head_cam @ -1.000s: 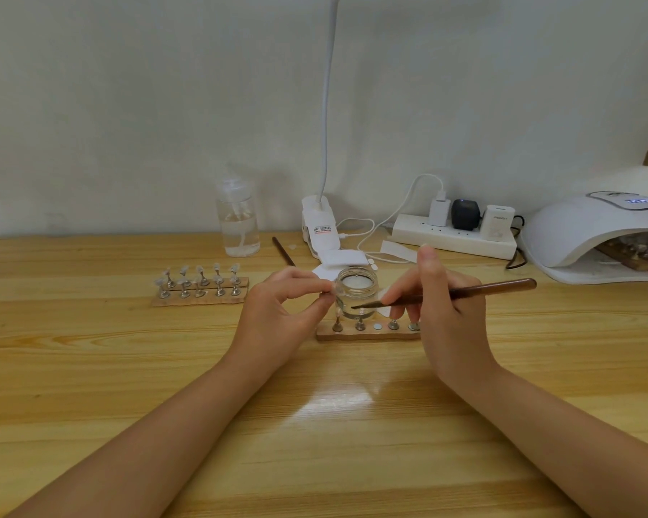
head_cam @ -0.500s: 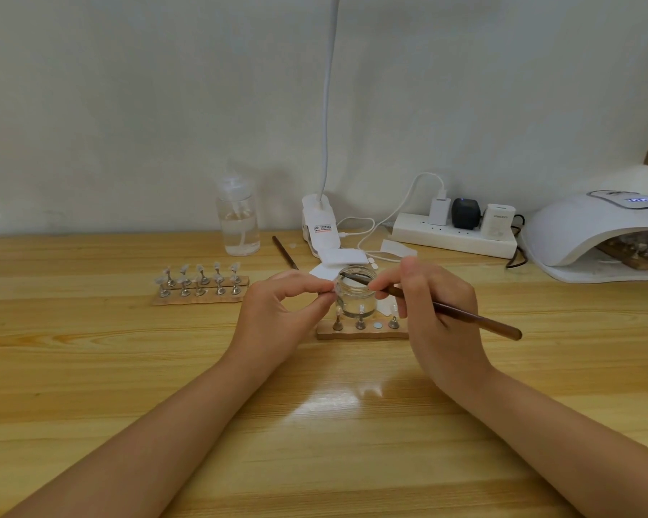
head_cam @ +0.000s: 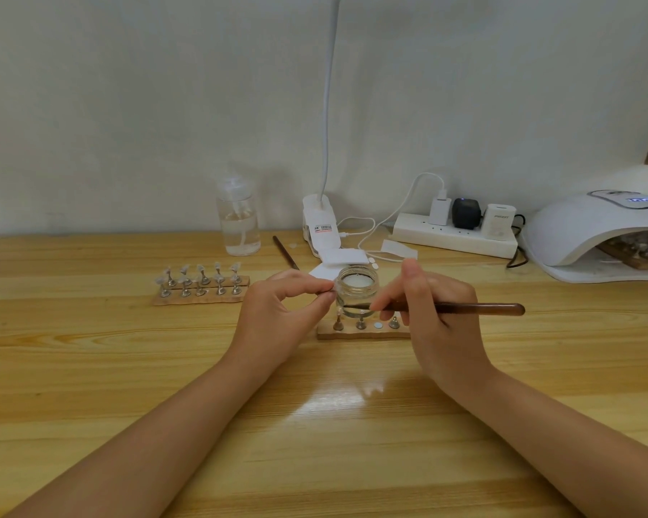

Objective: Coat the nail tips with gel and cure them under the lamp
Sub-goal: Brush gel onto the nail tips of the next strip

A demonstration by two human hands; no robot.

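Note:
My left hand [head_cam: 281,315] pinches a small nail tip stand [head_cam: 332,293] between thumb and fingers, just left of the open glass gel jar [head_cam: 357,289]. My right hand [head_cam: 433,312] grips a brown brush [head_cam: 479,309] that lies nearly level, its bristle end pointing left at the pinched tip in front of the jar. Below the jar lies a wooden holder [head_cam: 363,332] with three metal stands and one bare magnet spot. A second wooden holder [head_cam: 199,289] full of stands with clear tips sits to the left. The white curing lamp [head_cam: 595,233] at the right has holders inside.
A clear pump bottle [head_cam: 239,218], a clip lamp base [head_cam: 320,226], white pads [head_cam: 343,256] and a power strip [head_cam: 457,233] with plugs and cables line the back of the wooden table [head_cam: 90,368]. Another brush [head_cam: 285,252] lies behind my left hand.
My right hand swung the brush from the jar's rim, handle angled down right, back to level with the bristles at the tip in my left hand. My left hand stayed put.

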